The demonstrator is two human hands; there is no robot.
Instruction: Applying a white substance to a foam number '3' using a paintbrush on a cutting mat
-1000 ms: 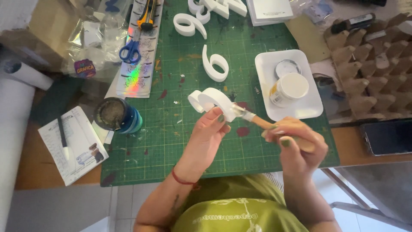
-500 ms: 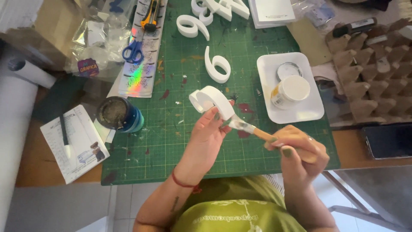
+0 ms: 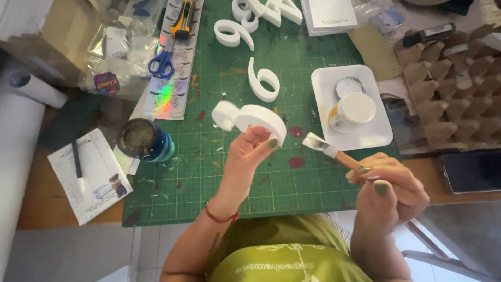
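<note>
Two bare hands work above a green gridded cutting mat [image 3: 209, 177] on the bench. Leftmost of the containers, a round dark jar with a blue base [image 3: 145, 140] stands on the mat's edge, its contents murky grey. The left hand [image 3: 248, 162] is clamped on a thick white curved foam figure [image 3: 250, 119], thumb and fingers pinching its lower rim; the piece is matte white, smooth, with a rounded stub at its left end, and is held in the air over the mat. Just right of it, the right hand [image 3: 389, 183] is closed around the wooden handle of a flat paintbrush [image 3: 329, 149], whose pale bristles point toward the figure without touching it. Farther right, a white rectangular tray [image 3: 376, 137] holds a small tub with a white lid [image 3: 354, 111] and, behind it, a round metal lid [image 3: 349, 86].
</note>
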